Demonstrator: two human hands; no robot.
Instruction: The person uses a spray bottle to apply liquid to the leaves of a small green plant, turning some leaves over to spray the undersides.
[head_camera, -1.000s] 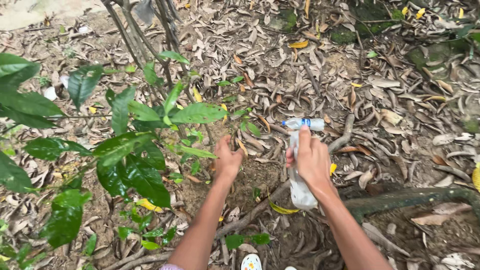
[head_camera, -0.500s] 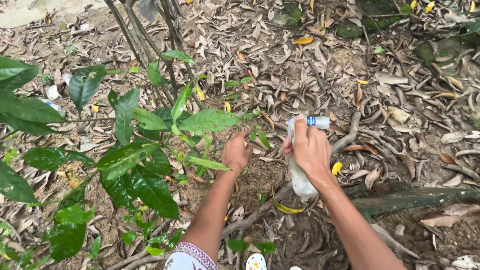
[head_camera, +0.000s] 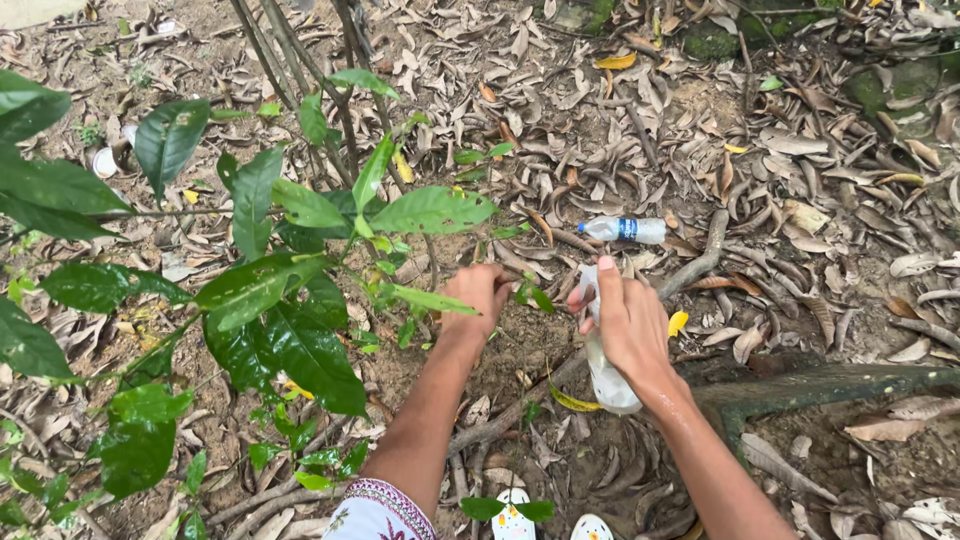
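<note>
My right hand (head_camera: 628, 325) is shut on a clear, crumpled plastic bottle (head_camera: 610, 380), its top end pointing down at the bare soil between my hands. My left hand (head_camera: 480, 293) is down at the ground with its fingers curled around the thin stem of a small seedling (head_camera: 531, 293), whose few green leaves stick out beside the knuckles. A second plastic bottle (head_camera: 625, 230) with a blue label lies on the dry leaves just beyond my right hand, apart from it.
A large-leaved green shrub (head_camera: 270, 300) fills the left side, close to my left arm. Thin trunks (head_camera: 290, 50) rise at the top left. A thick mossy root (head_camera: 830, 385) runs along the right. Dry leaves and twigs cover the ground. White sandals (head_camera: 510, 520) show at the bottom.
My left hand went from spread fingers to a curled grip and shifted slightly right. My right hand with its bottle now sits lower, clear of the bottle lying on the ground.
</note>
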